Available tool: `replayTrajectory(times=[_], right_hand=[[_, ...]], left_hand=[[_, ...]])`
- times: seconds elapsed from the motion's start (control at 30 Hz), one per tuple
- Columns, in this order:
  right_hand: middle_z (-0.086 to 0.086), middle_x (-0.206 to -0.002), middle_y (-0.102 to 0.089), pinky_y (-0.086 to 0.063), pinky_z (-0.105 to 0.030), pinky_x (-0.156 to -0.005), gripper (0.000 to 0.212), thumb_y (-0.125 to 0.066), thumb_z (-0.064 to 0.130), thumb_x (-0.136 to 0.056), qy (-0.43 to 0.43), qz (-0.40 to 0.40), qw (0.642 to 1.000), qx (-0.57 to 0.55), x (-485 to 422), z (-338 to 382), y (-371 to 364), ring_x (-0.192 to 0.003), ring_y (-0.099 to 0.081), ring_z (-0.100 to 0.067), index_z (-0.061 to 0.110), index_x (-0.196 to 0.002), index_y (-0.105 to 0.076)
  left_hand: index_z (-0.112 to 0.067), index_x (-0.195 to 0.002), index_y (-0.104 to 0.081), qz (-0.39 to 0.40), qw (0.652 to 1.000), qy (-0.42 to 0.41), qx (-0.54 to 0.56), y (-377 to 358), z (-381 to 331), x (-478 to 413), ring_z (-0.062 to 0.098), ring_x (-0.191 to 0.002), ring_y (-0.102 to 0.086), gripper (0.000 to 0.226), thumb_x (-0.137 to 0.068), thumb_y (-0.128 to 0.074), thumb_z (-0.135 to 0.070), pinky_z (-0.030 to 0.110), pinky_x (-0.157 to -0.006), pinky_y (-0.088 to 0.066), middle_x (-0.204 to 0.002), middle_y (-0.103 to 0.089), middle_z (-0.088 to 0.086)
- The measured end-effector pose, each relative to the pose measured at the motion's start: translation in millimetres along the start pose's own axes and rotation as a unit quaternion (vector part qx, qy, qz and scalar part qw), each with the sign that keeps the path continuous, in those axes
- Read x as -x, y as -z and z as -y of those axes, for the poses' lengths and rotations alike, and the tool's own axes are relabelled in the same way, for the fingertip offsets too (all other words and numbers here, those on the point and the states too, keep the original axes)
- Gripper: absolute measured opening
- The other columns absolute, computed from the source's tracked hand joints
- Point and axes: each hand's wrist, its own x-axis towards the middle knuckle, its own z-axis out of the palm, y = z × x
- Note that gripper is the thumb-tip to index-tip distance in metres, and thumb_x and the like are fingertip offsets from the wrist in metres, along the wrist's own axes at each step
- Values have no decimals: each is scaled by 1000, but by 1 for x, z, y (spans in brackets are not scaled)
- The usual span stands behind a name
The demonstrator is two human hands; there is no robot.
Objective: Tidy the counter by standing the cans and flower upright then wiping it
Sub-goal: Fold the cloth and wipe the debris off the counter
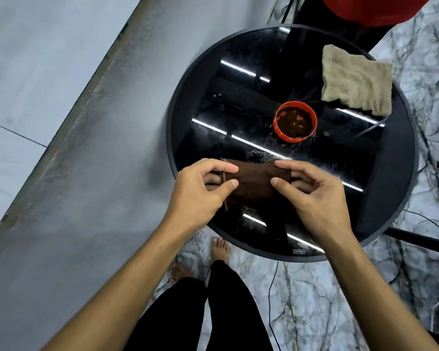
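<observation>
Head cam, looking straight down at a round black glass table [390, 178]. Both hands are on a dark brown object [254, 181] at the near edge, can't tell what it is: left hand [200, 191] pinches its left end, right hand [312, 193] pinches the right end. A red pot [295, 122] stands upright mid-table, and a beige cloth [356, 81] lies far right.

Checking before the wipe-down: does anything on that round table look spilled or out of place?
Yes. Dark crumbs like soil are scattered on the glass table around the red pot. Both hands hold a brown bundle lying sideways.
</observation>
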Motion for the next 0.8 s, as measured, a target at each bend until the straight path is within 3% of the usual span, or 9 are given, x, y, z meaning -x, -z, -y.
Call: replayTrajectory(times=[0.13,0.33,0.53,0.67,0.8], right_hand=[[0,-106,-74,-61,-36,-86,33,-82,15,-85,26,22,999,-2,1,22,-11,-84,-72,-27,35,-111,-77],[-1,-111,-74,-61,-45,-87,33,-82,17,-85,68,81,994,-3,7,63,-36,-80,-71,-21,35,-112,-76],[-1,-103,-75,-60,-40,-78,36,-82,15,-84,133,150,980,-5,18,115,-72,-74,-68,-27,33,-115,-75],[-1,-81,-71,-51,-35,-59,36,-81,15,-86,172,198,965,-1,24,147,-101,-55,-52,-21,33,-116,-75],[6,-78,-69,-46,-29,-63,36,-81,12,-85,194,247,949,-20,28,176,-135,-53,-44,-12,32,-115,-75]], left_hand=[[-32,-98,-78,-33,999,-11,18,19,-10,13,7,-84,-72,24,-85,-82,-12,13,-73,-54,-101,-72,-10],[-33,-97,-78,-94,994,-27,40,59,-23,40,8,-84,-71,25,-84,-84,-12,18,-75,-56,-102,-71,-13],[-36,-93,-78,-177,982,-37,57,111,-44,83,10,-82,-72,27,-83,-84,-12,17,-71,-56,-102,-73,-11],[-34,-92,-79,-232,968,-42,84,143,-58,113,7,-79,-73,28,-82,-84,-9,15,-67,-56,-95,-75,-14],[-33,-94,-78,-276,956,-61,76,179,-66,137,8,-82,-74,26,-83,-84,-10,18,-71,-58,-97,-76,-14]])
